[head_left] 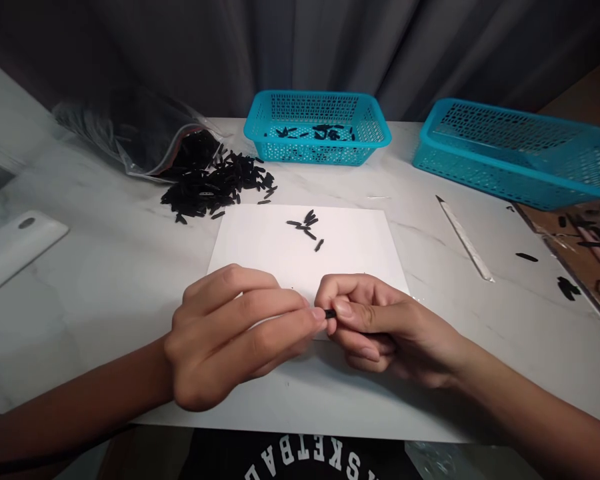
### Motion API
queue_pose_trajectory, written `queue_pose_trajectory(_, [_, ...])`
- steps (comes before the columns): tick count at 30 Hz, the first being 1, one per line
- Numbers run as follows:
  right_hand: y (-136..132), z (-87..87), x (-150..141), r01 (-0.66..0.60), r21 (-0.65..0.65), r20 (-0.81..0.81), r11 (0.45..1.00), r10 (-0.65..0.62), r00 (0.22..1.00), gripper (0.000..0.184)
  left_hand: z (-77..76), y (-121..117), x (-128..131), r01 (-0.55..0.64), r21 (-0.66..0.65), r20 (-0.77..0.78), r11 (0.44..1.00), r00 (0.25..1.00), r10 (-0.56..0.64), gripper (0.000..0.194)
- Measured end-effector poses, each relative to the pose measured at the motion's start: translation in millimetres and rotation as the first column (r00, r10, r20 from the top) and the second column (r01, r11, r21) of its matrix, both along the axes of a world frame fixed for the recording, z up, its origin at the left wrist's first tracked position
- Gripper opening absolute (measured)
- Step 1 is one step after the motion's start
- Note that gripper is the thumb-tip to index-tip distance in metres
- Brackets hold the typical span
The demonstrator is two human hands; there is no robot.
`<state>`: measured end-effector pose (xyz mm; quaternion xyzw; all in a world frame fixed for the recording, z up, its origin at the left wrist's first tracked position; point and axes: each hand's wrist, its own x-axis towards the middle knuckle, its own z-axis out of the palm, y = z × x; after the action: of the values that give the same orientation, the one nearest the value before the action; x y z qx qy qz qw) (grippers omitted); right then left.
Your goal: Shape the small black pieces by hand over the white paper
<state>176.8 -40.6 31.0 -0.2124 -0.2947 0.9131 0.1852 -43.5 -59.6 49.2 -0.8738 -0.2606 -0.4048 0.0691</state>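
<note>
Between the fingertips of both hands is a small black elongated piece (330, 313), mostly covered by the fingers. My left hand (245, 333) pinches its left end, and my right hand (375, 320) grips the other end between thumb and forefinger. Both hands are just above the near part of a white paper sheet (260, 247). On the sheet, beyond the hands, lie several similar black pieces (307, 225). A large heap of them (220, 187) spills from a clear plastic bag (145, 143) at the back left.
A blue basket (317, 157) with several black pieces stands at the back. Another blue basket (505, 177) is at the right. A white pointed stick (464, 239) and loose black pieces (568, 288) lie on the right. At the left is a white flat object (20, 247).
</note>
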Motion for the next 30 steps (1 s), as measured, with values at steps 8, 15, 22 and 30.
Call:
queue_pose_trajectory(8, [-2,-3.0,-2,-0.039,-0.053,-0.042,0.998,0.037,0.998,0.018,12.7,-7,-3,-0.012,-0.078,-0.028,0.997,1.000,0.010,0.013])
queue_pose_trajectory(15, [-3,-5.2,-3,-0.017,0.021,-0.015,1.000,0.017,1.000,0.018,-9.8,-11,15,-0.142,0.012,0.277,0.990,0.952,0.133,0.004])
queue_pose_trajectory(22, [-2,-7.9,-3,0.034,0.041,-0.020,0.999,-0.033,0.999,0.007,-20.6,-21,26,-0.193,0.047,0.329,0.980,0.929,0.167,0.026])
queue_pose_trajectory(30, [-3,-12.9,-4,0.048,-0.044,-0.090,0.998,-0.052,0.995,0.008,-19.4,-20,29,-0.189,0.047,0.374,0.981,0.914,0.158,0.026])
